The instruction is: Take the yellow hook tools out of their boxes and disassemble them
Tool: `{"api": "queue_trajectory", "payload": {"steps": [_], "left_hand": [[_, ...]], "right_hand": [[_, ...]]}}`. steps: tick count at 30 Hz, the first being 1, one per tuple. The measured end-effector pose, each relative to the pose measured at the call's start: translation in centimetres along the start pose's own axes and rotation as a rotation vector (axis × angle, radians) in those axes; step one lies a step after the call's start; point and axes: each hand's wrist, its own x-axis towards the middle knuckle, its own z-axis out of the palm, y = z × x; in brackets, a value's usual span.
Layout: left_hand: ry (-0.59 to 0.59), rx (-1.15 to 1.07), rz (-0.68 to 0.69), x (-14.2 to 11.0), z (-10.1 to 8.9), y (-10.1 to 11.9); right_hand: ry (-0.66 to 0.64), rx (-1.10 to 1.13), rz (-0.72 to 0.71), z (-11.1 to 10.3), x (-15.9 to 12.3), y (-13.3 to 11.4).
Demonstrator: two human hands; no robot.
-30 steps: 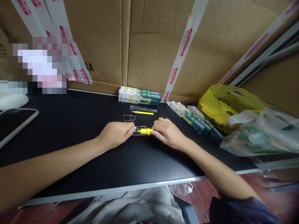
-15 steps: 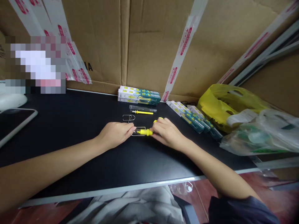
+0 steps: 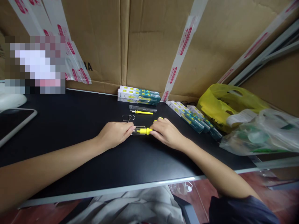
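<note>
My left hand is closed around the clear tube of a spring scale, held level just above the black table. A wire bracket shows around the tube, and a yellow piece fills its right end. My right hand pinches that yellow end with thumb and forefinger; its fingertips are partly hidden. Small yellow parts show just past the right knuckles; whether they are held I cannot tell. Beyond the left hand lies a bent wire hook piece. Farther back are a yellow rod and a clear tube.
Stacked spring scale boxes stand against the cardboard wall. More boxes lie to the right, beside a yellow plastic bag and a clear bag. A white-edged tablet-like device is at the left.
The yellow piece has shifted very slightly upward, with a little more of its right end showing at my right fingertips. Both hands keep nearly the same place.
</note>
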Motion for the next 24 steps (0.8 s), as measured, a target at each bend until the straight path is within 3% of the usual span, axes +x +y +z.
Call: {"api": "queue_trajectory", "payload": {"steps": [6, 12, 17, 24], "left_hand": [[-0.008, 0.011, 0.007, -0.05, 0.15, -0.07], [-0.021, 0.014, 0.003, -0.1, 0.23, -0.04], [-0.042, -0.01, -0.017, -0.02, 0.04, -0.03], [-0.069, -0.016, -0.031, -0.06, 0.21, -0.08]], "right_hand": [[0.036, 0.021, -0.027, 0.04, -0.03, 0.01], [0.103, -0.256, -0.154, 0.25, -0.26, -0.33], [0.152, -0.11, -0.064, 0.06, -0.35, -0.28], [-0.006, -0.08, -0.016, -0.14, -0.1, -0.01]]}}
